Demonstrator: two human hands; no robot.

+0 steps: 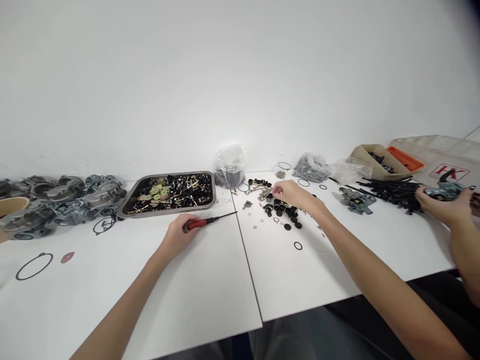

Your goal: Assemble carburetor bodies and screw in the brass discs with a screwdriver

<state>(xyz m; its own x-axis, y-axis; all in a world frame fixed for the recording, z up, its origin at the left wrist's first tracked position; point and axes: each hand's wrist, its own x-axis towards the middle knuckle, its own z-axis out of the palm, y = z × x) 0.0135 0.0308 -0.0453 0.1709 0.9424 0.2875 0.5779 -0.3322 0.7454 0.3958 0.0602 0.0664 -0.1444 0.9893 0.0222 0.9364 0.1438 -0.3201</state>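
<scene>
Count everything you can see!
Wall: one, white, behind
Table: two sections, white, below
Metal parts: many, grey, mostly left
Container: one, tan, left
Flat piece: one, reddish, left
Tray: one, grey, left
Screwdriver: one, red and black, centre
Rings: several, black, scattered
Small pieces: many, mostly black, tray, table
Bags: several, clear, back
Boxes: two, beige and orange, right
Tubes: many, black, right
Co-worker's hand: one plainly seen, right
Left hand: one, holding screwdriver
Right hand: one, over pieces
</scene>
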